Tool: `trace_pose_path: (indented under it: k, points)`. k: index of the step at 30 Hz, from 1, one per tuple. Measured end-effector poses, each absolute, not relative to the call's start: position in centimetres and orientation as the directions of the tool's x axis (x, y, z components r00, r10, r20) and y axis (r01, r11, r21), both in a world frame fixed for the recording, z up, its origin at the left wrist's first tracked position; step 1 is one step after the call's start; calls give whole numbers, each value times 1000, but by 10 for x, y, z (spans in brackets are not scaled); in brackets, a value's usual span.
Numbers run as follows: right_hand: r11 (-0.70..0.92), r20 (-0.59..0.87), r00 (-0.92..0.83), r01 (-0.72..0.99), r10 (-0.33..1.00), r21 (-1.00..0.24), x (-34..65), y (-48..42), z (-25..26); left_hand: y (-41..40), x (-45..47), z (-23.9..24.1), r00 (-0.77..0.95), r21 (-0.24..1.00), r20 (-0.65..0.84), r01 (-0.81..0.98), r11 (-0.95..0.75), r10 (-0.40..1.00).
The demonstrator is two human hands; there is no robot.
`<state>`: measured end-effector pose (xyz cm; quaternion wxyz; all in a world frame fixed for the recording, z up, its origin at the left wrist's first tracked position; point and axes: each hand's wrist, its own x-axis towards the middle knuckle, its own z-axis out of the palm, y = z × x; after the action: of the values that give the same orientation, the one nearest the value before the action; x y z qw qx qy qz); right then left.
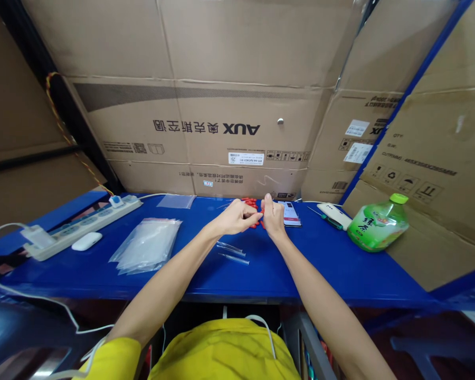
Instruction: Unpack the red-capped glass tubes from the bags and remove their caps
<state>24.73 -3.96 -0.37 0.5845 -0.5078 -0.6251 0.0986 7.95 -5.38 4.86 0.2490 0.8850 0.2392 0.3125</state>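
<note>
Both my hands meet over a heap of small red pieces [250, 202] at the back of the blue shelf [261, 274]. My left hand [237, 217] is closed in a pinch, its fingertips on a small red piece near the heap. My right hand [273, 215] rests beside it with fingers curled down onto the red pieces; what it holds is hidden. Two or three thin clear tubes [233, 252] lie on the shelf just in front of my left hand.
A stack of clear plastic bags [146, 244] lies left, one more bag [176, 201] behind. A power strip [83, 224] and white mouse-like object [86, 241] sit far left. A phone [291, 214], screwdriver [325, 217] and green bottle [378, 222] lie right. Cardboard boxes [206, 132] wall the back.
</note>
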Motion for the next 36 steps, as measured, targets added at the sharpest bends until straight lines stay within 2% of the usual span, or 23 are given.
trace_pose_path:
  k: [17,36]
  points:
    - [475,628,213,487,749,-732,250,-36,-6,-54,80,49,694,542,454,282,-792,558]
    - [490,653,202,511,730,-706,252,-35,-6,-51,79,47,712,550,453,251,-796,537]
